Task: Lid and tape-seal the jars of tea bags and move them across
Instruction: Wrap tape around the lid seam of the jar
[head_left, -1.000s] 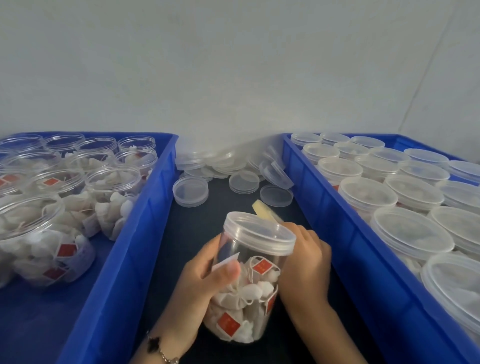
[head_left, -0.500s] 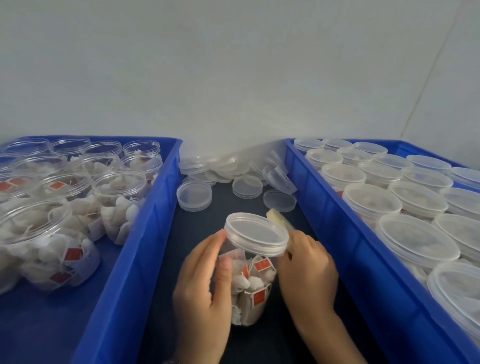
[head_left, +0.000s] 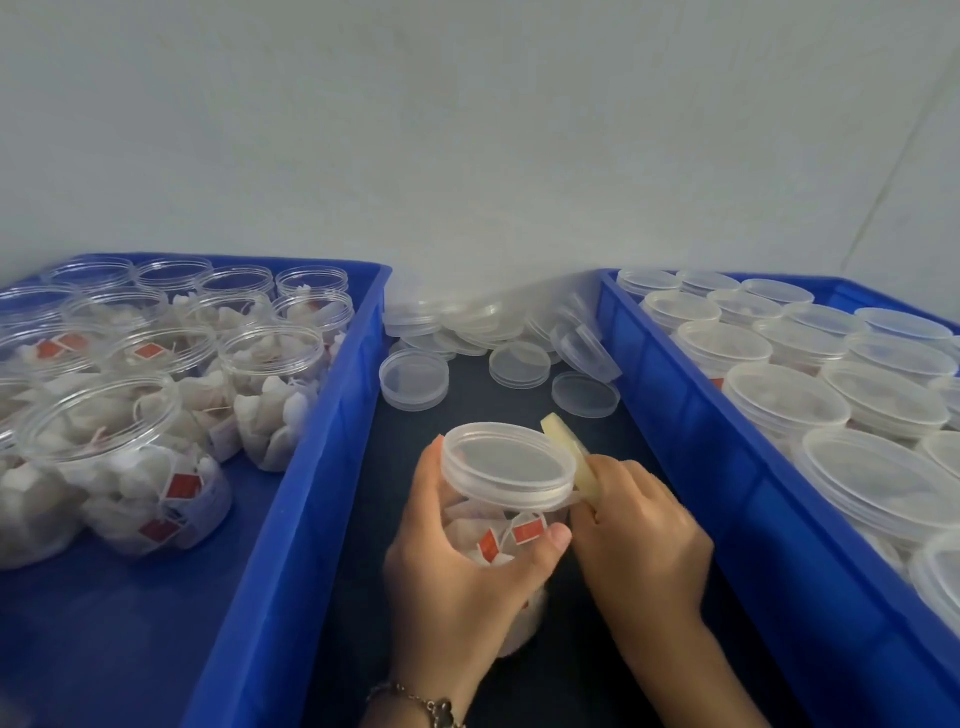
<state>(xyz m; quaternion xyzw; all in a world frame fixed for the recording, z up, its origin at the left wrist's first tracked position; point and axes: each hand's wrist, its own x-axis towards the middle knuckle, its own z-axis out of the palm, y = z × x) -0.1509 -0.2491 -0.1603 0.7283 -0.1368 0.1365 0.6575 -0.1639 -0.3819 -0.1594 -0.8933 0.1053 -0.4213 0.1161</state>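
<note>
1. Though red tags (head_left: 527, 532) show on the tea bags inside the held jar (head_left: 498, 540), any print on them is too small and blurred to read; the same holds for the red tags in the open jars (head_left: 140, 467) on the left.
2. No brand or writing can be made out on any lid, jar or bin.
3. Left hand (head_left: 462, 587) wraps round the body of the jar from the near-left side, fingers curled behind it and thumb laid across the front just under the red tags, gripping it above the dark surface (head_left: 467, 405) between the two bins.
4. A bracelet (head_left: 415, 704) circles the left wrist at the bottom edge of the view.
5. Right hand (head_left: 639, 530) sits just right of the jar, fingers curled, pinching a yellowish roll of tape (head_left: 569, 447) that touches the rim of the jar's lid (head_left: 506, 465).
6. Whether a strip of tape already runs onto the jar cannot be told; the clear strip is lost against the clear plastic.
7. The lid is seated on the jar, which tilts slightly toward the camera.
8. Loose lids (head_left: 415, 376) lie heaped at the far end of the surface, against the wall.
9. Left blue bin (head_left: 311, 493) holds the open jars of tea bags; its near part is bare.
10. Right blue bin (head_left: 691, 452) holds lidded jars (head_left: 784, 397), several cut off by the right edge.
11. The jar's base is hidden behind the left hand.
</note>
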